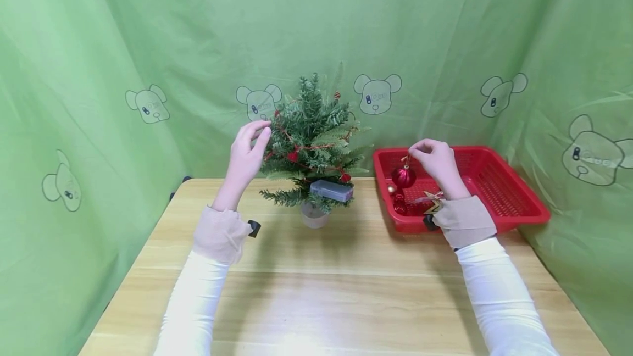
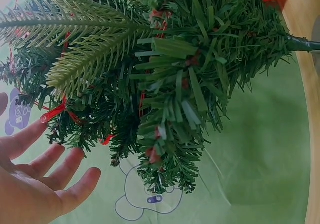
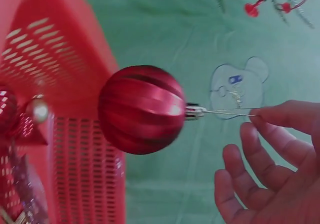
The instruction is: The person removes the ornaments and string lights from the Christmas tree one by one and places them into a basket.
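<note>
A small artificial Christmas tree [image 1: 311, 125] stands on the table in a pale pot [image 1: 314, 216], strung with red wire lights; a grey battery box [image 1: 331, 190] sits on its lower branches. My left hand [image 1: 248, 150] is at the tree's left side, fingers spread and loosely bent, fingertips right by the branches and a red bulb [image 2: 53, 113]. By its thin gold loop, between thumb and index finger, my right hand [image 1: 437, 161] holds a ribbed red Christmas ball [image 3: 142, 110]. The ball hangs over the left part of the red basket [image 1: 514, 180].
Inside the basket lie other ornaments: a gold star [image 1: 434, 202], a small pale gold ball [image 3: 39, 109] and red shiny pieces [image 1: 399, 202]. The basket stands right of the tree on the wooden table [image 1: 306, 295]. Green curtains [image 1: 306, 15] enclose the back and sides.
</note>
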Demonstrator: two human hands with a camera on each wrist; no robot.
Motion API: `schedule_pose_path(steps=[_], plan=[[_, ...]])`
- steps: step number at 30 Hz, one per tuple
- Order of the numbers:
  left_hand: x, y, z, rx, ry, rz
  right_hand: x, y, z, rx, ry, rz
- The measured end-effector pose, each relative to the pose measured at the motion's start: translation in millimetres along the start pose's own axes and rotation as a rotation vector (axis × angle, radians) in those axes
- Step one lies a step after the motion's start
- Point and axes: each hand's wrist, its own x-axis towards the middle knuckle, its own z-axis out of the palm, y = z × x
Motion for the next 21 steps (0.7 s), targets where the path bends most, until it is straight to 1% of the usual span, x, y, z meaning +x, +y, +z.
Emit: schedule_pose_path(steps=[4, 7, 14, 21], plan=[[0.1, 0.8, 0.2, 0.004, -0.002, -0.001, 2.6, 9.9, 2.6, -0.069, -0.073, 0.019], [-0.3, 1.4, 0.9, 0.006, -0.005, -0.006, 3.6, 15.3, 4.6, -0.104, -0.094, 0.025], [-1.8, 2.5, 1.4, 0.000, -0.004, -0.006, 3.6, 20.2, 8.0, -0.120, -0.108, 0.029], [-2.6, 1.6, 1.8, -0.002, 0.001, 0.001, 0.6, 12.6, 5.0, -0.086, -0.097, 0.025]])
